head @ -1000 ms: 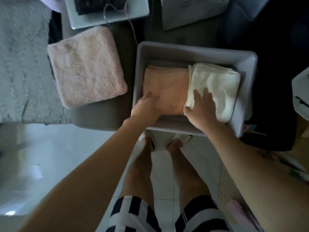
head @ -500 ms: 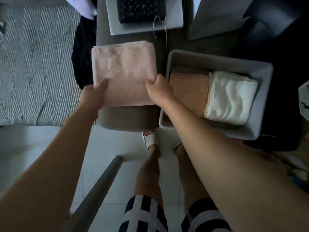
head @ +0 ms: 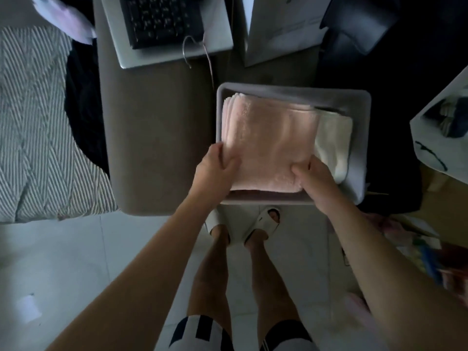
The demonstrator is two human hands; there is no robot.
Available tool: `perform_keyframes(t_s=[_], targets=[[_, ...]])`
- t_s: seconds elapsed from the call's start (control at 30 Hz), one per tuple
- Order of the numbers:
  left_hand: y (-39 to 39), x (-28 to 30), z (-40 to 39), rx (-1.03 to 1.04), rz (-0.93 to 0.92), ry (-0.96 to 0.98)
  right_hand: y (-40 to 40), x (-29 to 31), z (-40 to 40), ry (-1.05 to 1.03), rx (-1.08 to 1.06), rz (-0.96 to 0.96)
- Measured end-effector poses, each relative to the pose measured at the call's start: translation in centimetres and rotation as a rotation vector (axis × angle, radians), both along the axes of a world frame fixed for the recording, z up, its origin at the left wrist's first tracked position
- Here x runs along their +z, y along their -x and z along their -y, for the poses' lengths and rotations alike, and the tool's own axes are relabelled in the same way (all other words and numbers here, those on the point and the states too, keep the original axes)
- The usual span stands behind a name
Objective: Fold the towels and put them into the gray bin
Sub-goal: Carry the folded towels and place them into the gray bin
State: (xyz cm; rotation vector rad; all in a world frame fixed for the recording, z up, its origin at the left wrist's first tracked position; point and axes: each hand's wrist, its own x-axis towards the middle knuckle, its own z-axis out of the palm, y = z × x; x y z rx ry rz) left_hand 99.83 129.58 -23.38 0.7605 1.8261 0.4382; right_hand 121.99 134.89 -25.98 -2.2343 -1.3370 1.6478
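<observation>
- Over the rectangular gray plastic bin [head: 359, 138], the folded pale-pink terry towel [head: 268, 143] is gripped at its 6 o'clock edge by the left hand [head: 215, 171] and right hand [head: 316, 181].
- A folded cream towel [head: 334, 145] is half covered at 3 o'clock.
- Best lowered flat, so layers aren't fanned out.

2 towels show in 1 gray bin [head: 364, 138]: 1 pink towel [head: 268, 143] gripped between the left hand [head: 215, 171] and right hand [head: 314, 178], and 1 white towel [head: 334, 140] just beyond the right hand. Past both hands lies 1 laptop [head: 167, 29], and below them 2 white slippers [head: 263, 221].
</observation>
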Motion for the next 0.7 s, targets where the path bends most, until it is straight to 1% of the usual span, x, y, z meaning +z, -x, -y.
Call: perform_keyframes(t_s=[0.07, 0.13, 0.17, 0.23, 0.3, 0.33, 0.4, 0.43, 0.5, 0.53, 0.6, 0.7], targets=[[-0.9, -2.0, -0.7, -0.213, -0.166, 0.076, -0.6, -2.6, -0.9, 0.040, 0.078, 0.081], [-1.6, -2.9, -0.6, -0.428, -0.295, 0.151, -0.7, -4.5, -1.4, 0.037, 0.058, 0.115], [-2.0, -3.0, -0.6, -0.487, -0.339, 0.154, -0.7, -4.9, -1.5, 0.023, 0.035, 0.107], [-2.5, -2.8, -1.2, -0.497, -0.397, 0.067, -0.7, -5.3, -1.4, 0.003, 0.033, 0.100], [-3.0, -3.3, -3.0, -0.492, -0.433, -0.101, -1.1, -5.5, -0.8, -0.005, 0.052, 0.089], [-3.1, -3.9, -4.4, -0.520, -0.444, -0.176, -1.3, -5.6, -0.3, 0.001, 0.059, 0.081], [-3.4, -6.0, -7.5, -0.647, -0.456, -0.233, -1.9, -6.3, 0.9, 0.037, 0.076, 0.062], [-3.6, -7.3, -8.9, -0.734, -0.478, -0.214, -2.2, -6.9, 1.4, 0.049, 0.095, 0.060], [-3.5, -10.2, -11.1, -0.876, -0.551, -0.115, -2.6, -7.9, 2.0, 0.026, 0.136, 0.073], [-3.4, -11.5, -11.7, -0.900, -0.584, -0.056, -2.9, -8.4, 1.9, 0.008, 0.148, 0.083], [-3.1, -12.5, -12.4, -0.895, -0.606, 0.033, -3.5, -8.6, 1.3, 0.009, 0.173, 0.092], [-2.9, -11.9, -12.0, -0.930, -0.590, 0.139, -4.8, -7.9, 1.2, 0.070, 0.283, 0.121]])
